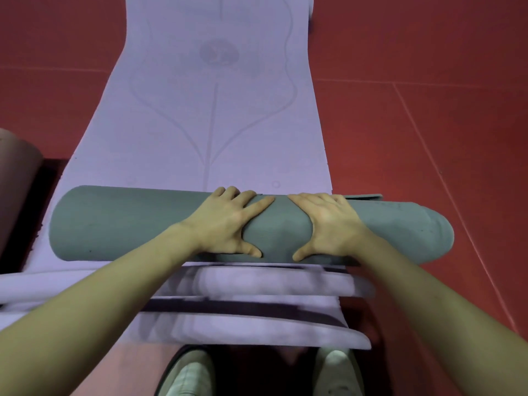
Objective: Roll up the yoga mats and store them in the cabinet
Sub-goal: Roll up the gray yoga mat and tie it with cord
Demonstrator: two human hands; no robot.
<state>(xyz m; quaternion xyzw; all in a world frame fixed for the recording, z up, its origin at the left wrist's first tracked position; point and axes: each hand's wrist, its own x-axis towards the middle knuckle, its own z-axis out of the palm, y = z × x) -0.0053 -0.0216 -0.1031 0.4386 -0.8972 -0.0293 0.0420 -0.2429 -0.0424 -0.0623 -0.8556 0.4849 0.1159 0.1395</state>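
So in the head cam both hands are planted side by side on the middle of a grey-green rolled-up foam yoga mat (137,224). The left hand (228,224) and right hand (328,224) lie flat on the roll with fingers spread and pointing away and thumbs on the near side, pressing rather than grabbing. The roll lies crosswise on a lavender yoga mat (214,124) with a faint leaf-line print, which stretches away flat over the red padded floor (428,110). Nearer the body are blurry lavender mat edges (257,284), stacked. Another pinkish-brown roll (17,178) sits at the far left edge. Two pale shoes (188,375) show at the bottom.
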